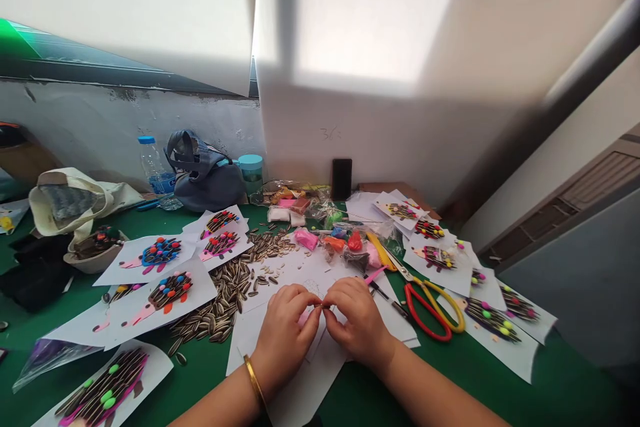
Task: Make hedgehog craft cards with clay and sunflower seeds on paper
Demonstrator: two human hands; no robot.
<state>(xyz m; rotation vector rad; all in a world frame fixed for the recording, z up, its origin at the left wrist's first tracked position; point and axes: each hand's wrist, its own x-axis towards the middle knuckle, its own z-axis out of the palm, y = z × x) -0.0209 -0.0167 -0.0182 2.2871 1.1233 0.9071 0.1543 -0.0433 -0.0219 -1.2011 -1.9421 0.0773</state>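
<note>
My left hand (290, 323), with a gold bangle at its wrist, and my right hand (357, 320) meet fingertip to fingertip over white paper (255, 330). Both are closed in a pinch. A tiny reddish-brown bit seems to sit between the fingertips, too small to name. Faint drawn lines show on the paper just beyond them. Past my right hand lie a pink tool (375, 275) and a dark pen (387, 299). Bagged lumps of coloured modelling clay (355, 240) are ahead of the hands. A heap of striped sunflower seeds (220, 300) spreads to the left.
Scissors (435, 310) with red and yellow handles lie at right beside a yellow cutter (381, 252). Paper hedgehog pictures (163, 253) made with seeds and clay cover both sides. A water bottle (155, 167), blue bag (205, 177), teal-lidded cup (251, 173) and phone (342, 179) stand by the wall.
</note>
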